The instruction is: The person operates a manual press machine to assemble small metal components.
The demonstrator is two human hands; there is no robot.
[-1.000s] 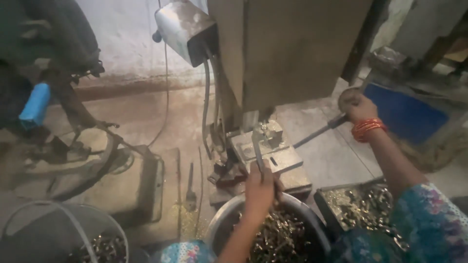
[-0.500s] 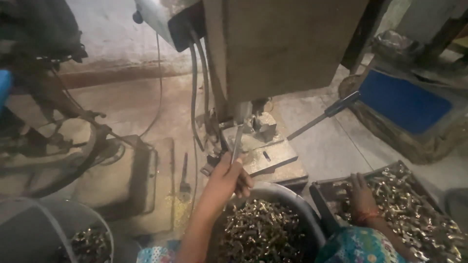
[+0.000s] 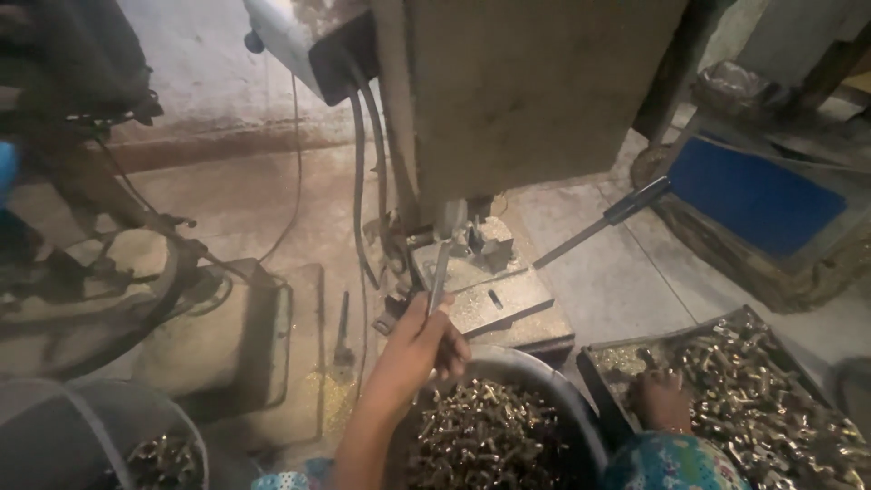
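Head view: we are noting the right hand [image 3: 660,399] now dipping into the tray of brass parts [image 3: 771,399], off the press lever [image 3: 603,224], grip unclear; left hand [image 3: 419,349] is clenching a thin metal rod [image 3: 439,279], tip at the press bed [image 3: 485,295]

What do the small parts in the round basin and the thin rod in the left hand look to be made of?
The small parts in the round basin look like brass: yellowish, glinting metal, though dim light leaves it open. The thin rod in the left hand seems to be steel, grey with a dull sheen. The basin itself looks like grey metal with a worn, matte rim.
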